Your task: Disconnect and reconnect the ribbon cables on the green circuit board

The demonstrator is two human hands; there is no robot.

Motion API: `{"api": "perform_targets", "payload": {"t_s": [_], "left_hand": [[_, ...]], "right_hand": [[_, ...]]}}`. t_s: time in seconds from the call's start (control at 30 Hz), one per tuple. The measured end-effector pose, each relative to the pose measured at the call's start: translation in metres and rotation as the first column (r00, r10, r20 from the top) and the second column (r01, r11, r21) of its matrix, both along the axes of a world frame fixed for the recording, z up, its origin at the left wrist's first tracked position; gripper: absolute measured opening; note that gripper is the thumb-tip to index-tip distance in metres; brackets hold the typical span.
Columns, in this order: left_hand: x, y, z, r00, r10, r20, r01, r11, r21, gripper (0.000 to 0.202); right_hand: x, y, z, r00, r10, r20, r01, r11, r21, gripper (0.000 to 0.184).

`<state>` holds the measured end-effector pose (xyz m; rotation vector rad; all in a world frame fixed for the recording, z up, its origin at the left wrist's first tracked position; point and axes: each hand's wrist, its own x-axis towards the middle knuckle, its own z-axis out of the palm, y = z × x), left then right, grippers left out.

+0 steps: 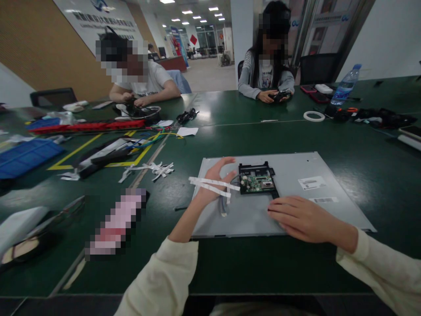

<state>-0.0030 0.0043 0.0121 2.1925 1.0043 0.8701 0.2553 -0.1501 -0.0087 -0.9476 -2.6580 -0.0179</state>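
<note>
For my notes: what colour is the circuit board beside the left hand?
Green, in a black frame; circuit board, head view.

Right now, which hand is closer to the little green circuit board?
The left hand. It sits just beside the green circuit board's left edge, white tape strips stuck across it. The right hand lies flat on the grey panel, below and right of the board.

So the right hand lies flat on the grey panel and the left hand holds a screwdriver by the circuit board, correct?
Not quite. The head view shows the left hand with white tape strips stuck across it, not a screwdriver, by the circuit board. The right hand does lie flat on the grey panel.
</note>
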Motion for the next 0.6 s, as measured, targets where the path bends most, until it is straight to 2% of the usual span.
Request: {"api": "perform_targets", "payload": {"t_s": [0.13, 0.2, 0.3, 0.37, 0.47, 0.6], "left_hand": [[-0.016, 0.015, -0.006, 0.994, 0.112, 0.011, -0.109, 0.986, -0.127, 0.032], [-0.020, 0.019, -0.010, 0.987, 0.155, -0.038, -0.159, 0.974, -0.159, 0.031], [-0.021, 0.017, -0.011, 0.981, 0.164, -0.102, -0.181, 0.964, -0.193, 0.030], [-0.018, 0.012, -0.008, 0.982, 0.142, -0.123, -0.163, 0.971, -0.174, 0.030], [-0.011, 0.000, 0.001, 0.985, 0.088, -0.148, -0.095, 0.994, -0.045, 0.033], [0.000, -0.013, 0.009, 0.964, -0.105, -0.244, 0.116, 0.993, 0.030, 0.036]], "right_hand": [[0.026, 0.023, 0.006, 0.970, -0.244, 0.017, 0.245, 0.966, -0.084, 0.049], [0.044, 0.037, 0.001, 0.927, -0.375, -0.004, 0.372, 0.920, -0.121, 0.055], [0.067, 0.053, -0.016, 0.856, -0.515, -0.043, 0.501, 0.848, -0.175, 0.057], [0.077, 0.059, -0.030, 0.808, -0.586, -0.056, 0.570, 0.802, -0.178, 0.058], [0.082, 0.061, -0.046, 0.769, -0.640, -0.006, 0.633, 0.762, -0.133, 0.057], [0.078, 0.060, -0.052, 0.759, -0.648, 0.064, 0.651, 0.755, -0.076, 0.054]]}}
